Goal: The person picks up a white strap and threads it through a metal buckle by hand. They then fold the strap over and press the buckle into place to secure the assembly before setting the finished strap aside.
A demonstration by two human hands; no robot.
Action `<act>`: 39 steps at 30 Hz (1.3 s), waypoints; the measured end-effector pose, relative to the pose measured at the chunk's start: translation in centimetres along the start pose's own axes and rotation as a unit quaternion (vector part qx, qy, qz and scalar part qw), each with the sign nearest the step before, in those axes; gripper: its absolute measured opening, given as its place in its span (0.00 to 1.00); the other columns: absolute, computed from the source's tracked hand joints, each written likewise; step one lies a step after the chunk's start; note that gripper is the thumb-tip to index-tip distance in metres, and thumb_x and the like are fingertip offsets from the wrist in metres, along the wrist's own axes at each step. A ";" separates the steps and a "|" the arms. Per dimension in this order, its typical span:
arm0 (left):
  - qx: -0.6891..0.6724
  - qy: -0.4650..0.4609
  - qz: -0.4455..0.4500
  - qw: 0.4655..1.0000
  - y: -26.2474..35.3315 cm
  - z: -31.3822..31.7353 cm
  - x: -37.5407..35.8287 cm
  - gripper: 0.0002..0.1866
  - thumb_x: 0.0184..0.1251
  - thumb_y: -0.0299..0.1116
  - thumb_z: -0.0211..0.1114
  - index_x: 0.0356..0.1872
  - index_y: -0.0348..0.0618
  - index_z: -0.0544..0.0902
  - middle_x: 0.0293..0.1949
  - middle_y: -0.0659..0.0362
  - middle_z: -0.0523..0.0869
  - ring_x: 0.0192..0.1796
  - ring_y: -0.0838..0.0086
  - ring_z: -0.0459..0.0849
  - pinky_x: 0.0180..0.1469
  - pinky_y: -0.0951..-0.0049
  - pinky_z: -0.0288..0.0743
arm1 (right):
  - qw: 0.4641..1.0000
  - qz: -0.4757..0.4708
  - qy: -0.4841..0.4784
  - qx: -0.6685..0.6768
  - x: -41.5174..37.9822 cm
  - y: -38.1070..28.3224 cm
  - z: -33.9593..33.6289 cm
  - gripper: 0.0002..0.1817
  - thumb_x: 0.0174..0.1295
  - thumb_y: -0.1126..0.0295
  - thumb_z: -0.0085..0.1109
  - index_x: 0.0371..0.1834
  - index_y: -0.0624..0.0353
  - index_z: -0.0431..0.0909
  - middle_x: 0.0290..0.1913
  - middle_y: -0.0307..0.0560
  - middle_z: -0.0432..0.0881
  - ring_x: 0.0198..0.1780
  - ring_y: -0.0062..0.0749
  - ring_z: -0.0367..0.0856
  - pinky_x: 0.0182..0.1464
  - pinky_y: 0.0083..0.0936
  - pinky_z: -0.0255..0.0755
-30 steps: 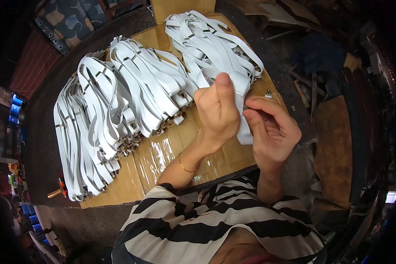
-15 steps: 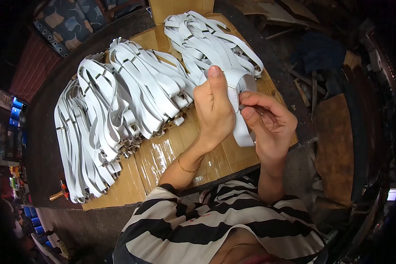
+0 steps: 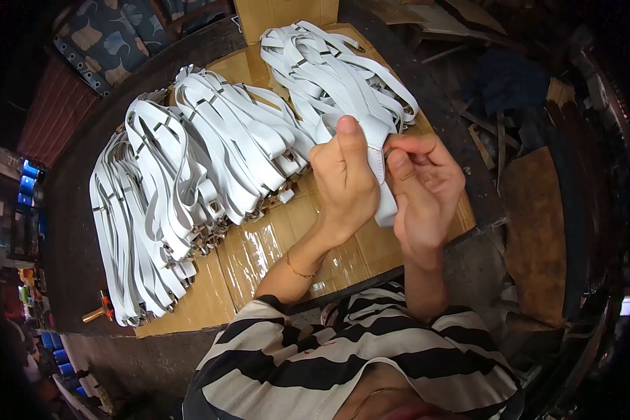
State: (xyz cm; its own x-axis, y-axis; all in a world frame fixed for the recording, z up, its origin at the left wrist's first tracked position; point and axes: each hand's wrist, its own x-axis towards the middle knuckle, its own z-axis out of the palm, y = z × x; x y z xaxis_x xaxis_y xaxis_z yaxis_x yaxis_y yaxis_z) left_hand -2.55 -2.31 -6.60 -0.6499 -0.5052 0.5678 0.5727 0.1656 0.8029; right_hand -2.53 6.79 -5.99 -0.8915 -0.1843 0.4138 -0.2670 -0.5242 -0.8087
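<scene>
White straps, heaped from left to upper centre, on cardboard. Centre: my left hand, closed on a band, right of centre. Right of the band: my right hand, narrow pinch at its edge; I cannot tell on what.

Dim, dark-cornered, bowed fisheye edges
</scene>
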 end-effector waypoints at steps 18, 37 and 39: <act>-0.028 -0.015 -0.041 0.999 0.0 0.1 -0.4 0.31 0.80 0.47 0.40 0.20 0.37 0.75 0.18 0.66 0.74 0.22 0.85 0.65 0.24 0.79 0.59 | 0.987 -0.065 -0.017 -0.143 0.0 -0.8 0.5 0.08 0.62 0.86 0.56 0.44 0.70 0.74 0.41 0.47 0.79 0.41 0.20 0.77 0.43 0.14 0.72; -0.122 -0.044 -0.154 0.980 0.7 -0.5 0.3 0.32 0.79 0.52 0.41 0.18 0.40 0.75 0.17 0.65 0.76 0.19 0.85 0.68 0.21 0.81 0.61 | 0.972 -0.095 -0.067 -0.206 0.5 -1.7 -0.3 0.11 0.60 0.89 0.56 0.46 0.74 0.77 0.41 0.51 0.81 0.42 0.25 0.81 0.44 0.19 0.78; -0.099 -0.049 -0.120 0.987 0.6 -0.5 0.2 0.31 0.79 0.51 0.40 0.18 0.41 0.74 0.18 0.66 0.75 0.20 0.86 0.66 0.22 0.81 0.60 | 0.976 -0.097 -0.041 -0.190 0.4 -1.4 0.2 0.09 0.60 0.89 0.55 0.43 0.73 0.78 0.41 0.50 0.81 0.41 0.25 0.81 0.43 0.19 0.79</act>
State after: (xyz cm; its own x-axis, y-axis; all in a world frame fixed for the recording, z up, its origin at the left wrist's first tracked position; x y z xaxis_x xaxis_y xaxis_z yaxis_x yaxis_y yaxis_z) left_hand -2.11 -2.80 -6.13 -0.8184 -0.4238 0.3881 0.4764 -0.1226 0.8706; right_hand -2.45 7.26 -4.59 -0.7822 -0.1865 0.5944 -0.5585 -0.2131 -0.8017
